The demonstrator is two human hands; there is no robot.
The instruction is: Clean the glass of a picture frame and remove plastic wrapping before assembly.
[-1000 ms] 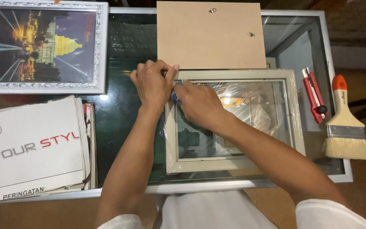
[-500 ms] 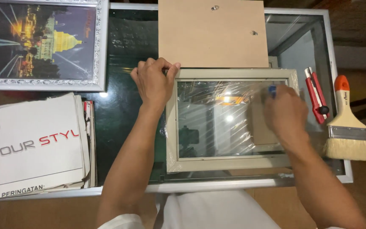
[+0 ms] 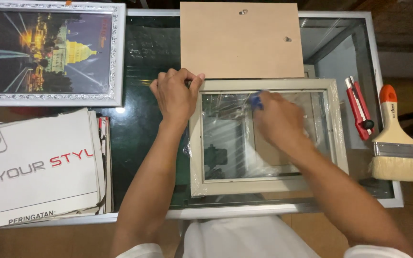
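Head view: my left hand (image 3: 175, 93) curls over the top-left corner of the picture frame (image 3: 266, 136) on the desk (image 3: 144, 138), steadying it, while my right hand (image 3: 278, 119) pinches a small blue tool (image 3: 256, 101) over the film-covered glass.

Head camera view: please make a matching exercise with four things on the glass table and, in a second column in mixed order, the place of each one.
Things:
1. paintbrush
2. brown board
3. framed night picture
4. left hand

Places:
A. top left corner of the table
B. on the upper left corner of the pale frame
C. far right edge, beside the red cutter
D. just behind the pale frame

Pairs: 1-C, 2-D, 3-A, 4-B
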